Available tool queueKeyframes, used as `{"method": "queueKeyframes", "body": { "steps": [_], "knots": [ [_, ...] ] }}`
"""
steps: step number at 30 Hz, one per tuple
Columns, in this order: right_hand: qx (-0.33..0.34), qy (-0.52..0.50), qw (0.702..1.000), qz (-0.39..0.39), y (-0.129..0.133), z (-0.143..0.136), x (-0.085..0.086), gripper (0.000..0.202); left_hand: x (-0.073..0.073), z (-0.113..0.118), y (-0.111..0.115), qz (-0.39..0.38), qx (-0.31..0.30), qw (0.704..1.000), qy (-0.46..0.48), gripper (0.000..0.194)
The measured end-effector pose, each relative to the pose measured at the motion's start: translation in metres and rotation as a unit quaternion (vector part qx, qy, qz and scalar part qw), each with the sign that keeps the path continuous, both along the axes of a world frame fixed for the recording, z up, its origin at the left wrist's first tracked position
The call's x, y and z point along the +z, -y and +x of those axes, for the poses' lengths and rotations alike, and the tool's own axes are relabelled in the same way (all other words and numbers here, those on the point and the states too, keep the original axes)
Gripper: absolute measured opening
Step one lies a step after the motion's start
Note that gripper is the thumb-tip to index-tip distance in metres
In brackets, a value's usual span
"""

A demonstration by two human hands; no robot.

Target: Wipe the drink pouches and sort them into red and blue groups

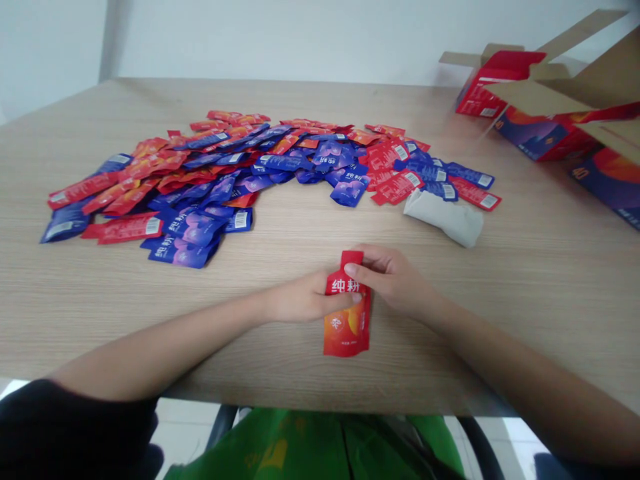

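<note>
A red and orange pouch (345, 333) is held upright in front of me, its printed face toward the camera. My left hand (305, 298) is closed on its left side, the thumb lying across the front. At its upper right, my right hand (387, 277) pinches the narrow top, with the thumb in front and the other fingers partly hidden behind. Beyond my hands, a wide curved pile of red pouches (133, 228) and blue pouches (185, 252) lies on the table. A crumpled white paper roll (444, 215) rests near the pile's right end.
Several open red and blue cardboard boxes (543, 137) stand at the right with flaps spread. The wooden table (280, 373) has its near edge just in front of my body. A pale wall rises behind the table.
</note>
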State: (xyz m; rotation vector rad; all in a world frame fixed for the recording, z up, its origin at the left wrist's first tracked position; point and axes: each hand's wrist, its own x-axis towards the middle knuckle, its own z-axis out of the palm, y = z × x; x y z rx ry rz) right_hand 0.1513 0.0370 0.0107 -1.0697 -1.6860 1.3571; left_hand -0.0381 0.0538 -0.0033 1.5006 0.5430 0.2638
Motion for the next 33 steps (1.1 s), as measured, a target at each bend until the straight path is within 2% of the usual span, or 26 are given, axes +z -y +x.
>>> {"method": "queueKeyframes", "body": {
  "steps": [4, 8, 12, 15, 20, 23, 27, 30, 33],
  "knots": [
    [-0.047, 0.018, 0.997, 0.051, -0.001, 0.002, 0.001, 0.013, 0.002, 0.001, -0.006, 0.01, 0.056, 0.998, -0.022, 0.04],
    [-0.045, 0.034, 0.996, 0.073, -0.002, 0.004, 0.0, 0.016, 0.001, 0.0, -0.01, 0.05, 0.079, 0.995, -0.018, 0.04],
    [-0.043, 0.023, 0.999, 0.015, -0.004, 0.007, -0.002, 0.014, 0.002, 0.0, -0.01, 0.082, 0.101, 0.991, 0.01, 0.037],
    [-0.014, 0.027, 0.999, -0.033, -0.005, 0.009, -0.002, 0.015, 0.002, 0.0, -0.012, 0.086, 0.133, 0.987, 0.027, 0.032],
    [-0.021, 0.038, 0.999, -0.025, -0.002, 0.007, -0.003, 0.014, -0.005, 0.0, -0.014, 0.082, 0.128, 0.988, 0.042, 0.023],
    [-0.026, 0.012, 0.999, -0.039, -0.002, 0.005, -0.004, 0.008, -0.008, 0.001, -0.013, 0.068, 0.135, 0.987, 0.044, 0.024],
    [0.017, 0.003, 0.997, -0.073, -0.004, 0.008, -0.006, 0.012, -0.009, 0.003, -0.011, 0.065, 0.166, 0.983, 0.049, 0.027],
    [0.026, 0.064, 0.996, -0.049, -0.003, 0.01, -0.005, 0.021, -0.008, 0.003, -0.011, 0.06, 0.17, 0.982, 0.049, 0.028],
    [-0.004, 0.087, 0.996, -0.006, -0.002, 0.009, -0.003, 0.021, -0.006, 0.003, -0.014, 0.042, 0.165, 0.983, 0.065, 0.027]
  ]
}}
